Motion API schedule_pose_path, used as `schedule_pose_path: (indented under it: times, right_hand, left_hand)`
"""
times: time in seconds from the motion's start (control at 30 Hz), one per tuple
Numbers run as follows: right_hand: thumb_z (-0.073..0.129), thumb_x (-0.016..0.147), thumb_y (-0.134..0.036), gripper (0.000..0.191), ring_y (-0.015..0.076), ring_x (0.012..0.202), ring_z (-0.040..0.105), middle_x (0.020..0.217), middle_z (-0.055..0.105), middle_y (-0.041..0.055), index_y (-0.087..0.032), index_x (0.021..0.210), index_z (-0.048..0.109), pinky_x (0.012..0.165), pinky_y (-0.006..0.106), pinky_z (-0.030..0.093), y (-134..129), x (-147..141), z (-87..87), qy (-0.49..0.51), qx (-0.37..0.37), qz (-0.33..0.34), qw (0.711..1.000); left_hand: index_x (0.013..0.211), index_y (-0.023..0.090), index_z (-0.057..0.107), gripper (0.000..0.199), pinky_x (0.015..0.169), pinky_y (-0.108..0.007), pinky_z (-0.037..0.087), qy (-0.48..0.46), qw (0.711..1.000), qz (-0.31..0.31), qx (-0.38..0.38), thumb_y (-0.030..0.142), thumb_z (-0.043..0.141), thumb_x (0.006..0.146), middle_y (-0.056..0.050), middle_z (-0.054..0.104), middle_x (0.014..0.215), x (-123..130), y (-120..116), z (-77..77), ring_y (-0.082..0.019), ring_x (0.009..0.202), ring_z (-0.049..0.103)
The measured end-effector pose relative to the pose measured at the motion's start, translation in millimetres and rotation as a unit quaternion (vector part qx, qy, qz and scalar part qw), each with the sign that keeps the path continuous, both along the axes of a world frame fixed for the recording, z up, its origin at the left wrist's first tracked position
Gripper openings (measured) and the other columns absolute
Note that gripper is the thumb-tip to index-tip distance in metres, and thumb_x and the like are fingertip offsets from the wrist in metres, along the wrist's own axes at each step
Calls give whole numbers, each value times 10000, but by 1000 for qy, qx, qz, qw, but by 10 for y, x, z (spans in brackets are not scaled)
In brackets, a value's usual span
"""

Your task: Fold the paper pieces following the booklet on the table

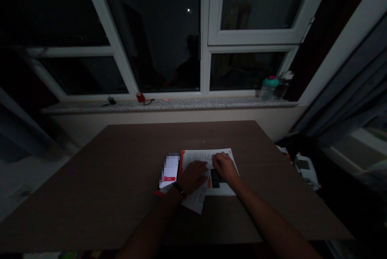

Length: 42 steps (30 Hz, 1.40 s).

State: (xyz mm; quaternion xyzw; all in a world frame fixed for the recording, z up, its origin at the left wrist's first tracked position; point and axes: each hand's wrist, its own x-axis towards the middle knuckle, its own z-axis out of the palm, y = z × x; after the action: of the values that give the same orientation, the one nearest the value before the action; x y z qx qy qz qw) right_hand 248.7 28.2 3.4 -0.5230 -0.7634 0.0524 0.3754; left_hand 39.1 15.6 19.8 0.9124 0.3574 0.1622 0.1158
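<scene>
A printed booklet or magazine (223,190) with an orange-red edge lies on the brown table (127,146). My left hand (193,176), with a dark band at the wrist, rests flat on its left side, fingers stretched out. Beneath that hand, a loose printed sheet (195,202) sticks out toward me. On the booklet's upper right sits my right hand (223,165), its fingers curled together; the dimness hides what is between them, if anything. Beside the booklet on the left is a phone (169,174) with a lit screen and a red button.
Behind the table runs a speckled window sill (187,104). It holds a small red object (140,97), a bottle with a teal lid (268,88) and a clear bottle (283,84). Papers (306,170) lie beyond the table's right edge. The room is dim.
</scene>
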Motion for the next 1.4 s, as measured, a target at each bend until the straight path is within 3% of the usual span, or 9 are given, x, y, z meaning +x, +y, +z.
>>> schedule_pose_path:
  times: [0.17, 0.4, 0.6, 0.8, 0.93, 1.17, 1.23, 1.4]
  right_hand:
    - [533, 821, -95, 116, 192, 833, 550, 836, 584, 36, -207, 806, 556, 761, 281, 426, -64, 7, 38, 52, -6, 37, 998]
    - [576, 757, -59, 149, 186, 815, 546, 786, 575, 17, -206, 758, 553, 743, 270, 414, -78, 12, 32, -13, -12, 145, 989]
    - [540, 812, -68, 150, 197, 812, 538, 770, 584, 25, -207, 756, 553, 752, 283, 402, -6, -14, 13, -41, -2, 50, 998]
    - [521, 854, -125, 109, 189, 785, 541, 796, 570, 29, -210, 796, 556, 725, 274, 411, -14, 9, -16, 13, -2, -22, 1000]
    - [527, 842, -122, 103, 185, 806, 550, 813, 579, 26, -211, 800, 556, 741, 275, 425, -45, 26, -3, 51, -1, -1, 999]
    - [581, 781, -72, 132, 188, 827, 546, 805, 593, 27, -204, 772, 578, 755, 278, 411, -117, 11, 63, -42, -8, 150, 988]
    - [581, 784, -72, 132, 193, 823, 542, 791, 592, 29, -202, 764, 576, 746, 283, 403, -91, 12, 61, -59, -6, 138, 989]
    - [554, 798, -57, 154, 199, 798, 529, 767, 581, 26, -206, 759, 564, 729, 285, 390, 3, 14, 42, -57, 2, 39, 998]
  left_hand:
    - [1295, 224, 485, 410, 1111, -432, 322, -8, 1000, -8, 0, 261, 579, 898, -62, 425, 1462, -10, 6, -42, -228, 1347, 366]
    - [1268, 243, 510, 409, 1085, -448, 342, -16, 1000, 7, 12, 240, 606, 872, -74, 450, 1398, 5, 1, -38, -246, 1304, 386]
    - [1264, 236, 522, 415, 1000, -421, 409, 2, 1000, 16, 24, 273, 623, 863, -66, 521, 1268, 21, -20, 8, -251, 1166, 473]
    - [1365, 217, 423, 500, 1104, -436, 308, 12, 1000, 4, 25, 341, 567, 903, -75, 456, 1422, -7, -21, 1, -247, 1311, 394]
    - [1378, 216, 402, 506, 1136, -455, 252, 34, 999, 15, 27, 370, 536, 915, -75, 396, 1482, -7, -14, -23, -251, 1367, 338]
    - [1352, 245, 435, 527, 1101, -453, 301, 13, 999, 34, 31, 342, 613, 865, -73, 450, 1420, -8, -8, -41, -270, 1309, 390]
    - [1354, 244, 432, 538, 1103, -449, 299, 9, 999, 33, 32, 332, 624, 860, -73, 456, 1410, -5, -12, -31, -270, 1300, 394]
    - [1324, 228, 464, 496, 1105, -465, 295, 25, 999, 34, 26, 356, 616, 869, -87, 457, 1412, -2, -22, 5, -273, 1300, 401]
